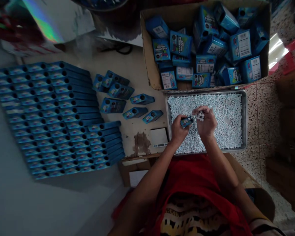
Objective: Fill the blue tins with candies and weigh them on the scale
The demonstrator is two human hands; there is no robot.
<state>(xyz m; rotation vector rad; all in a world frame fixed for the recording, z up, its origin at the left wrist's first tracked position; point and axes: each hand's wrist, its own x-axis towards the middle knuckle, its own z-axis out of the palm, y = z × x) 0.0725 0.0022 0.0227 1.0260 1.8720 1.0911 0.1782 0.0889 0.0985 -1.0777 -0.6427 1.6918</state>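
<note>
The left hand [179, 131] grips a partly hidden box [186, 122]; the right hand [207, 125] cups candies [200, 115]. Speckled floor [266, 111] shows beyond the stained tabletop [135, 65].

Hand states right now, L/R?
Left hand: closed around a small blue box.
Right hand: partly curled, holding loose white candies.

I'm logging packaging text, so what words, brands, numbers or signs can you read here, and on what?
"CARAMELO MACIZO": on blue boxes in the cardboard carton.
Too small or blurred: white label panels on those boxes; print on the stacked boxes, on the box in the left hand, and on the scale.
Shirt lettering: partly covered, not readable with certainty.
</note>
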